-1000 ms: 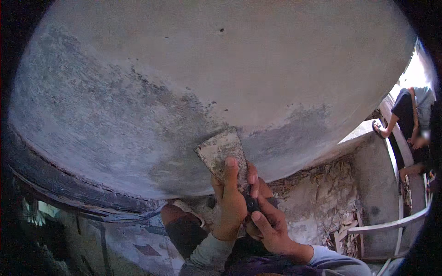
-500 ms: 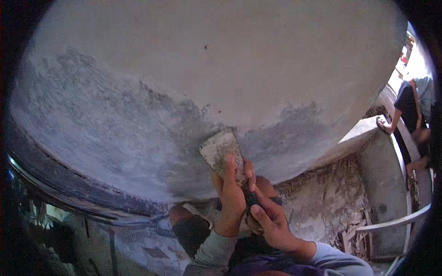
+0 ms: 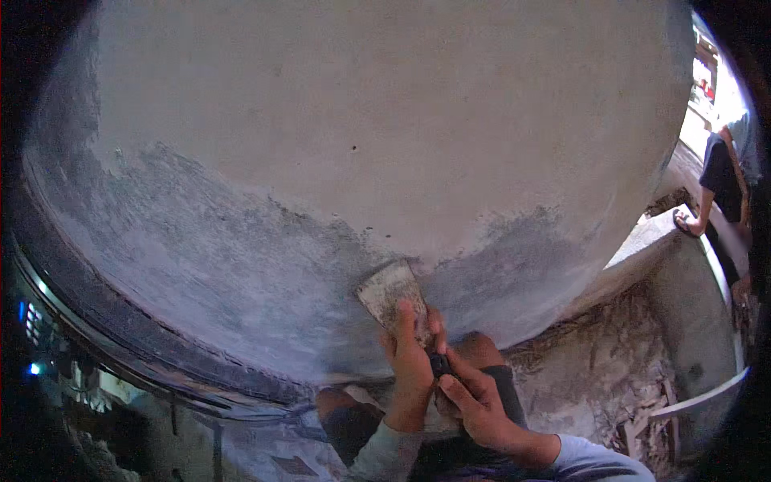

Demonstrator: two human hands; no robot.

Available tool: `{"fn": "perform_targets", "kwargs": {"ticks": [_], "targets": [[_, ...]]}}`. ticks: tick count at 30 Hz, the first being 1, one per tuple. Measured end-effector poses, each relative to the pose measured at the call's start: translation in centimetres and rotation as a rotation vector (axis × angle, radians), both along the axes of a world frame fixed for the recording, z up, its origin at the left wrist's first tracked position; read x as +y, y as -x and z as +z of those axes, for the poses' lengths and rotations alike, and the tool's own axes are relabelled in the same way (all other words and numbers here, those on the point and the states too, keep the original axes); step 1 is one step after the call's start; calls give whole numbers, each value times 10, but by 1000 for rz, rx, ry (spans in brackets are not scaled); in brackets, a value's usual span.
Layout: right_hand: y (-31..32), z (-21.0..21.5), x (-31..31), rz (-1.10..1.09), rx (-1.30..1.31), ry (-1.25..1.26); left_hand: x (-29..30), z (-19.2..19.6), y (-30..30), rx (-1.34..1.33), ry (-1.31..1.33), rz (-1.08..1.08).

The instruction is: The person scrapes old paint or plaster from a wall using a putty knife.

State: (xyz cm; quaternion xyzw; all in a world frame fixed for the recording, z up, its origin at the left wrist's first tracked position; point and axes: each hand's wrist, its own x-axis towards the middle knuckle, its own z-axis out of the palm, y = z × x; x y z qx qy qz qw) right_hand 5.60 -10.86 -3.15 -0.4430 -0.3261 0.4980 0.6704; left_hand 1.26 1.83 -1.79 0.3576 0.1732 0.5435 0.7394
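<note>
**Both hands press a plaster-caked scraper to a grey wall**

While only the head view is on offer, it shows the work plainly. Filling most of the picture is a broad, curved-looking plastered wall [image 3: 385, 120], pale and dry across its upper part and darker grey, seemingly damp, in a band along its lower part. Against that darker band, low and just right of centre, lies a flat, wide-bladed metal scraper [image 3: 391, 291] crusted with pale plaster, its blade flat on the wall and angled up to the left.

The left hand [image 3: 411, 361] is clenched over the base of the blade, with its fingers [image 3: 407, 315] stretched up onto the blade's back. The right hand [image 3: 475, 402] sits just below and to the right, touching the left, and is closed around the scraper's dark handle [image 3: 439, 365], of which only a small part shows between the two hands. Both forearms come up from the lower edge in light grey sleeves [image 3: 590, 459].

Beneath the hands, the person's knees [image 3: 345, 406] in dark trousers are near the foot of the wall. To the right, a rough floor littered with pale rubble [image 3: 610, 377] runs to a low concrete ledge [image 3: 642, 241]. At the far right edge, another person in a dark top [image 3: 719, 173] stands in bright daylight, well apart from the work. A dark rounded band [image 3: 120, 337] curves along the lower left of the wall.
</note>
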Motion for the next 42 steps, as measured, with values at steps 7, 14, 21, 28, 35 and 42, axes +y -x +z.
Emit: {"fn": "perform_targets", "kwargs": {"ticks": [7,14,21,28,35,42], "targets": [[1,8,9,-14,45,-10,-2,19,-2,21,32,32],[0,14,3,89,267,19,-1,23,1,59,91,13],[9,20,3,76,205,-24,-7,28,5,21,60,17],[18,18,-3,25,150,-25,-8,20,8,47,67,-16],[16,8,-3,0,92,-10,-9,17,9,39,108,7],[11,-10,-4,-45,-89,-24,-9,9,11,155,72,-23]]}}
